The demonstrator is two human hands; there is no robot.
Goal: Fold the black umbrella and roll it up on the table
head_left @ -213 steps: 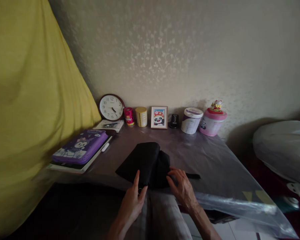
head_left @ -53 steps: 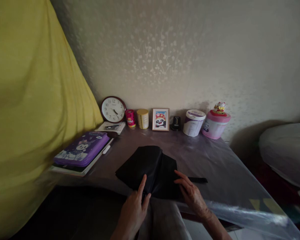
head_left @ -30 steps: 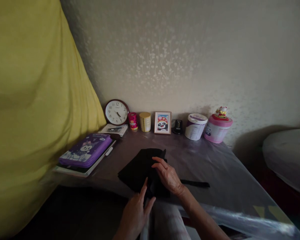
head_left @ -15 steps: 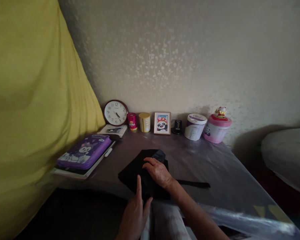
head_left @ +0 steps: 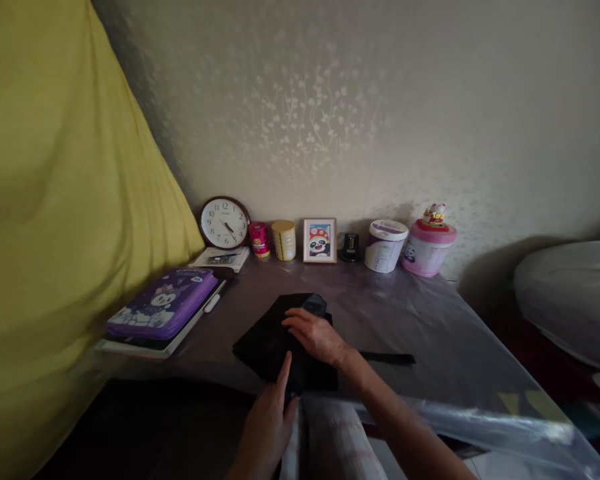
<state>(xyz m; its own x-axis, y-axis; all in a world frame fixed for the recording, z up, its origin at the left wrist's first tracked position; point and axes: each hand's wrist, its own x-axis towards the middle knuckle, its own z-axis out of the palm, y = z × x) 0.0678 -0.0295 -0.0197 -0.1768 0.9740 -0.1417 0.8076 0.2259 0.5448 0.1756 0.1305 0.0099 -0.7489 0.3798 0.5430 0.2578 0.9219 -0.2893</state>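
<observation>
A folded piece of black cloth (head_left: 267,333) lies near the front edge of the table, a black strap (head_left: 390,358) running out from under it to the right. My right hand (head_left: 317,335) rests on top of the cloth, palm down, fingers stretched out and pointing left. At the near edge, my left hand (head_left: 270,417) has its index finger along the cloth and its thumb apart, with a bunched part of the fabric between them. The other left fingers are hidden. What kind of article the cloth is cannot be made out.
At left, a purple case (head_left: 165,303) lies on books (head_left: 130,347) beside a white marker (head_left: 212,303). Along the wall stand a clock (head_left: 225,223), a pink can (head_left: 259,240), a yellow-lidded can (head_left: 284,241), a picture frame (head_left: 320,241) and two tubs (head_left: 386,247). A yellow curtain (head_left: 65,200) hangs left.
The view has shifted slightly, so the table things appear a little higher and further left. My left index finger has tilted a little to the right; my right hand still lies on the cloth.
</observation>
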